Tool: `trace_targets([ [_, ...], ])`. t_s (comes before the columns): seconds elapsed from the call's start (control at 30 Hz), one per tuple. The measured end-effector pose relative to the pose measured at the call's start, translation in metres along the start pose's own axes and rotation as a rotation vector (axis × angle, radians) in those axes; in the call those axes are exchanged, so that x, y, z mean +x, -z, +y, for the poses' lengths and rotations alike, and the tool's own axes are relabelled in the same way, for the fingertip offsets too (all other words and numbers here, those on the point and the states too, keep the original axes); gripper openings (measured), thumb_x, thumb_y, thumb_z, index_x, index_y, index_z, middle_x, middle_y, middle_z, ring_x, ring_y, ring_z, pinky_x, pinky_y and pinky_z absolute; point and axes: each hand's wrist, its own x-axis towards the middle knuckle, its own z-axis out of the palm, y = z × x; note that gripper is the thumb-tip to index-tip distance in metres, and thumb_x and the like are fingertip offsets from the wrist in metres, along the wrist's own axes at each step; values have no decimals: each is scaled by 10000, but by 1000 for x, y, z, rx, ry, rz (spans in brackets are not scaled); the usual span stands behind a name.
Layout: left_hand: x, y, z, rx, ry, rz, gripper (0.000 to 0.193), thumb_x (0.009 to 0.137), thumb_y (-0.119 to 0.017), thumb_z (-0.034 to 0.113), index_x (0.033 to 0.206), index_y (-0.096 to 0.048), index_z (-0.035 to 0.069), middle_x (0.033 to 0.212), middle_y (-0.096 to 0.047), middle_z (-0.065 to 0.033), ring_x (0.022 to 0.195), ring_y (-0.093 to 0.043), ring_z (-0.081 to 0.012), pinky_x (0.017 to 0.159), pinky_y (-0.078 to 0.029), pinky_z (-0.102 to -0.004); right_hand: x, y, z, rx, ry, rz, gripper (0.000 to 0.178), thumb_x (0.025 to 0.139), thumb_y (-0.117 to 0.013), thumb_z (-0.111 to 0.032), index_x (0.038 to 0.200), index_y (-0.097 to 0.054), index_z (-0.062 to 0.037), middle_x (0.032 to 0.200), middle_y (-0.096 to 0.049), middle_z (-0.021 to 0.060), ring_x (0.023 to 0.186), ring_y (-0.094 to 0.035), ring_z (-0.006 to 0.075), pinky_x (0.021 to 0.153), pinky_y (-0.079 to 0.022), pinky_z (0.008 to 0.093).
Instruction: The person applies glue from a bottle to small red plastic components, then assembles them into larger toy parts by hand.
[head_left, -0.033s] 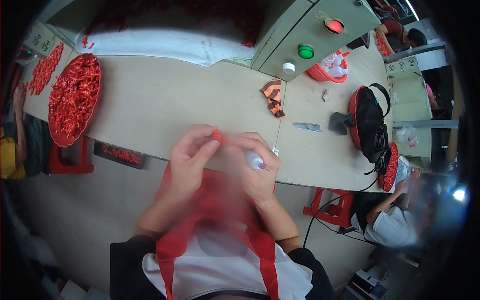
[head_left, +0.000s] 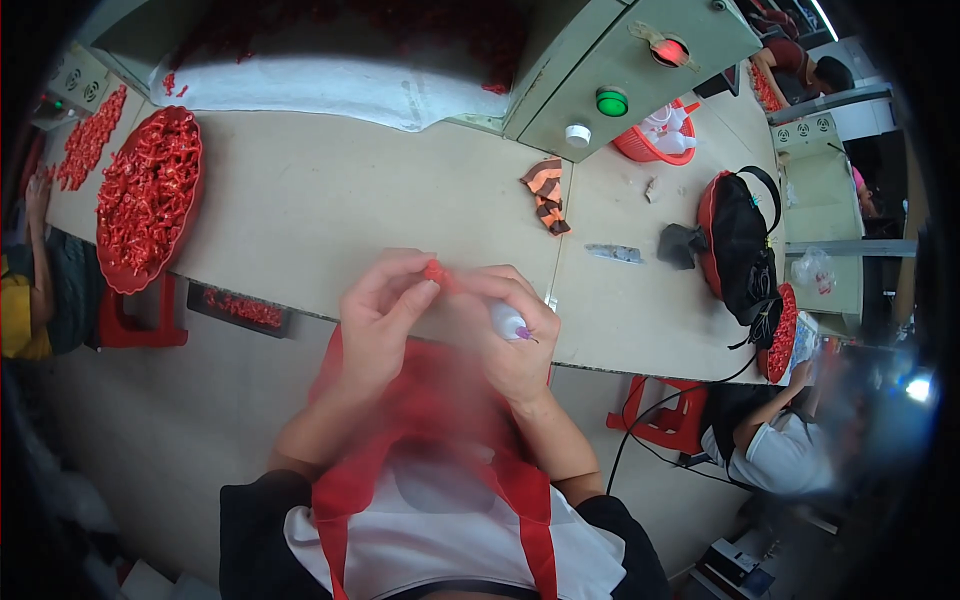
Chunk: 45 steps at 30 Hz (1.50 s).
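Note:
My left hand [head_left: 378, 305] is closed in a pinch on a small red piece [head_left: 433, 270], its thumb and fingertips pressed on it above the table's near edge. My right hand [head_left: 520, 350] is closed around a small white squeeze bottle [head_left: 507, 319] with a purple tip, which points down to the right. The right fingertips come close to the red piece; a blur there hides whether they touch it. A red scalloped tray [head_left: 187, 225] heaped with glossy red pieces lies at the table's left.
A green-grey cabinet [head_left: 560, 125] with lit knobs stands at the back. On the right are a striped cloth [head_left: 546, 195], a flat grey strip [head_left: 613, 254], a red basket [head_left: 640, 152] of white bottles, and a black bag [head_left: 745, 250]. Co-workers sit at both sides.

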Motion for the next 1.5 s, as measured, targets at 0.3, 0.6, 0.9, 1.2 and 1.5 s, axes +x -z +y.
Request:
trace_targets([
  [0.3, 0, 4, -4, 189, -213, -52, 194, 819, -538, -88, 998, -580, -26, 1003, -521, -103, 923, -536, -163, 792, -464, -280, 0, 7, 1, 84, -32, -64, 145, 787, -620, 31, 930, -631, 6, 883, -588, 80, 727, -552, 126, 631, -445, 234],
  [0.6, -5, -2, -6, 191, -205, -103, 193, 809, -539, -109, 979, -581, -27, 1005, -511, -107, 913, -546, -171, 772, -476, -282, 17, 37, 6, 130, -29, -272, 162, 758, -624, 48, 911, -647, -2, 841, -605, 70, 728, -563, 131, 635, -448, 244],
  [0.9, -7, -14, -8, 183, -223, -83, 175, 814, -538, -105, 956, -586, -15, 1005, -510, -108, 940, -576, -219, 780, -494, -299, 14, 41, -1, 90, -50, -271, 147, 754, -627, 36, 893, -647, -8, 833, -610, 76, 725, -571, 141, 638, -447, 241],
  [1.2, -8, -18, -7, 468, -400, -171, 207, 804, -550, -119, 950, -584, 24, 996, -496, -108, 947, -588, -263, 818, -510, -332, 5, 49, 2, 99, -5, -195, 117, 759, -630, 25, 872, -636, -1, 817, -607, 76, 687, -567, 148, 602, -441, 245],
  [1.5, -1, -10, -5, 294, -103, -329, 229, 754, -615, -110, 951, -593, 6, 931, -515, -104, 861, -590, -203, 740, -529, -287, 5, 67, 8, 271, -172, -312, 128, 735, -597, 65, 845, -648, 25, 832, -631, 89, 739, -578, 140, 649, -443, 244],
])
